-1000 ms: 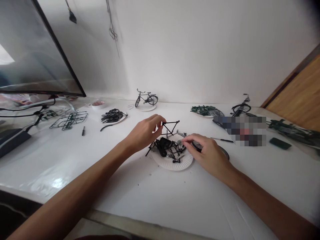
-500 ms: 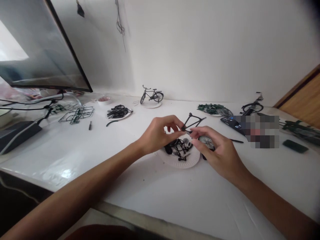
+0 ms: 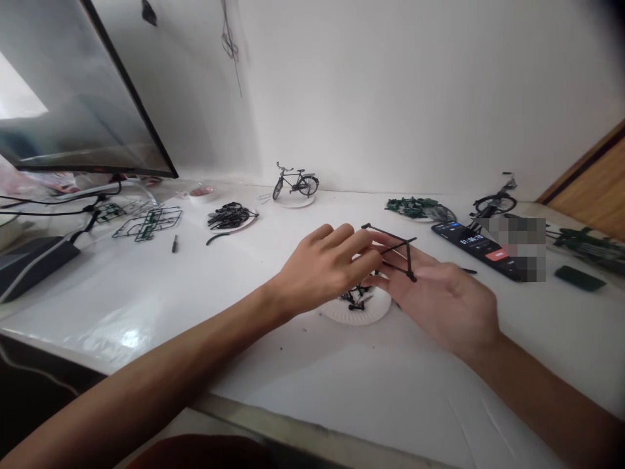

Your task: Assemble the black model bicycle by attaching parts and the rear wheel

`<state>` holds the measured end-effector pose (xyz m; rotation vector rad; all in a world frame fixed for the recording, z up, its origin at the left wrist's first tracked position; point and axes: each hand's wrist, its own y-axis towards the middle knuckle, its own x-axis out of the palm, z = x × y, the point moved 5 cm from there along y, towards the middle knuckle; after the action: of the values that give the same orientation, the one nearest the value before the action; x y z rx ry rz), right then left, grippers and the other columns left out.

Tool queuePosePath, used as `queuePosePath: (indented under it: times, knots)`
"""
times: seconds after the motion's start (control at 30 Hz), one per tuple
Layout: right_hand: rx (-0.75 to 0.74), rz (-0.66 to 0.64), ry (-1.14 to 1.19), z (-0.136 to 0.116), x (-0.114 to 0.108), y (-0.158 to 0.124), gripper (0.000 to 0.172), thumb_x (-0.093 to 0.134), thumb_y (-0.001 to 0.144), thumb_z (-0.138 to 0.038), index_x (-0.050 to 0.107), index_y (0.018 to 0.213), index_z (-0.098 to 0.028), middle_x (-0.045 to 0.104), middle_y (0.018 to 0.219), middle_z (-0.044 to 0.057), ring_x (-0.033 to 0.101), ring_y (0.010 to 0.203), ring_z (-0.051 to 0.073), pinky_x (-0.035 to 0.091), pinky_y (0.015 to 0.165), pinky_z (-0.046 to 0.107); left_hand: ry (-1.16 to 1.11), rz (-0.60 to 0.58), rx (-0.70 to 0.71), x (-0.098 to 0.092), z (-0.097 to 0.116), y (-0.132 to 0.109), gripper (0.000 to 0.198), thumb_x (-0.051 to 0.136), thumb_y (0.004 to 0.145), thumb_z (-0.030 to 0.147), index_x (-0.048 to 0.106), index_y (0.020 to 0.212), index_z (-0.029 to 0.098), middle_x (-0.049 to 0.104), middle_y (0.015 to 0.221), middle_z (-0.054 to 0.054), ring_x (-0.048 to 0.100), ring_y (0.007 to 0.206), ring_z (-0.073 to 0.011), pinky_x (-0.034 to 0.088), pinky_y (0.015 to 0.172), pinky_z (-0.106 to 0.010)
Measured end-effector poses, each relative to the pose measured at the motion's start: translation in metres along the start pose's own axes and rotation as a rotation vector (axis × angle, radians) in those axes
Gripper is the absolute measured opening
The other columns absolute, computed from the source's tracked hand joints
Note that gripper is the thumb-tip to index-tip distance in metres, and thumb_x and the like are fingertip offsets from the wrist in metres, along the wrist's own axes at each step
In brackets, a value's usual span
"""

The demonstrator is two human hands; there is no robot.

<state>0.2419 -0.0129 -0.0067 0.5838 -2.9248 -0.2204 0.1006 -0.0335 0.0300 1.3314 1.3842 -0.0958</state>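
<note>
A thin black model bicycle frame [image 3: 393, 251] is held up between both hands, above a white paper plate [image 3: 359, 311] of small black parts. My left hand [image 3: 325, 268] grips the frame's left end, fingers curled over it. My right hand [image 3: 439, 299] lies palm up under the frame, its fingertips meeting the left hand's at the frame. Most of the plate is hidden behind my hands.
A monitor [image 3: 68, 98] stands at the left with cables and green part sprues [image 3: 146, 223] below it. A plate of black parts [image 3: 230, 217], two finished model bicycles [image 3: 295, 182] [image 3: 493, 202], a phone [image 3: 476, 246], a screwdriver [image 3: 174, 244] and green parts [image 3: 413, 208] lie across the white table.
Both hands lifted the frame off the plate and turned it over. My right hand left the parts in the plate and came palm up under the frame.
</note>
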Motion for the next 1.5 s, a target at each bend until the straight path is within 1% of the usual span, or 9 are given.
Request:
queuePosePath:
  times: [0.13,0.23,0.3,0.4,0.5,0.73,1.0,1.17,1.5]
  knots:
    - [0.080,0.121,0.004,0.009,-0.008,0.002,0.035,0.037,0.094,-0.041,0.062,0.114,-0.027,0.067,0.121,0.008,0.065,0.108,0.029,0.059,0.073,0.040,-0.109,-0.139,0.085,-0.003,-0.002,0.001,0.027,0.032,0.106,0.019,0.057,0.117,0.016,0.065,0.120,-0.012,0.060,0.100,-0.0213,0.044,0.079,-0.035]
    - [0.098,0.242,-0.094,0.019,-0.016,0.003,0.026,0.055,0.092,-0.043,0.060,0.108,-0.023,0.071,0.104,0.008,0.070,0.084,0.023,0.059,0.066,0.035,-0.345,-0.255,-0.018,-0.002,-0.018,-0.005,0.024,0.046,0.103,0.023,0.055,0.124,0.017,0.067,0.116,-0.009,0.062,0.099,-0.0197,0.047,0.083,-0.032]
    - [0.058,0.219,-0.182,0.019,-0.016,0.003,0.026,0.057,0.093,-0.044,0.060,0.105,-0.022,0.071,0.098,0.008,0.069,0.075,0.021,0.058,0.061,0.033,-0.443,-0.346,-0.108,0.003,-0.029,-0.013,0.022,0.057,0.098,0.024,0.060,0.118,0.019,0.070,0.106,-0.005,0.063,0.093,-0.0184,0.047,0.081,-0.031]
    - [-0.054,0.092,-0.441,0.014,-0.010,-0.001,0.023,0.053,0.097,-0.041,0.065,0.104,-0.023,0.072,0.100,0.006,0.069,0.086,0.021,0.057,0.070,0.033,-0.517,-0.431,-0.090,0.009,-0.035,-0.023,0.011,0.059,0.095,0.018,0.068,0.101,0.022,0.072,0.092,0.000,0.063,0.088,-0.0164,0.044,0.087,-0.032]
    - [-0.142,-0.031,-0.761,0.010,-0.001,-0.005,0.022,0.048,0.100,-0.031,0.068,0.108,-0.026,0.073,0.104,0.004,0.068,0.097,0.020,0.053,0.085,0.033,-0.493,-0.453,-0.084,0.010,-0.037,-0.027,0.019,0.054,0.093,0.009,0.069,0.089,0.020,0.071,0.084,0.000,0.062,0.085,-0.0159,0.042,0.092,-0.034]
    - [-0.203,-0.035,-1.004,0.008,-0.003,-0.006,0.023,0.046,0.099,-0.027,0.068,0.108,-0.026,0.075,0.104,0.002,0.070,0.094,0.021,0.052,0.079,0.032,-0.379,-0.474,-0.130,0.013,-0.036,-0.027,0.021,0.052,0.091,0.014,0.067,0.078,0.019,0.066,0.076,-0.001,0.058,0.080,-0.0173,0.038,0.094,-0.037]
    - [-0.186,-0.046,-1.091,0.010,-0.003,-0.006,0.025,0.046,0.098,-0.026,0.068,0.110,-0.025,0.075,0.106,0.002,0.069,0.096,0.022,0.052,0.083,0.036,-0.297,-0.486,-0.082,0.035,-0.030,-0.030,0.026,0.046,0.099,0.014,0.070,0.089,0.019,0.067,0.089,-0.005,0.058,0.087,-0.0191,0.039,0.087,-0.034]
    - [-0.216,-0.064,-1.124,0.013,0.000,-0.003,0.025,0.048,0.097,-0.023,0.069,0.109,-0.023,0.075,0.107,0.003,0.069,0.095,0.023,0.051,0.085,0.039,-0.329,-0.487,-0.035,0.035,-0.024,-0.027,0.026,0.047,0.093,0.001,0.067,0.089,0.018,0.070,0.092,-0.003,0.061,0.086,-0.0182,0.040,0.090,-0.034]
    - [-0.317,-0.098,-1.102,0.014,0.006,-0.001,0.021,0.050,0.097,-0.017,0.070,0.103,-0.021,0.073,0.108,0.004,0.066,0.099,0.021,0.047,0.089,0.037,-0.275,-0.467,-0.073,0.035,-0.022,-0.026,0.020,0.050,0.092,0.003,0.063,0.088,0.018,0.069,0.080,-0.002,0.064,0.079,-0.0187,0.043,0.089,-0.035]
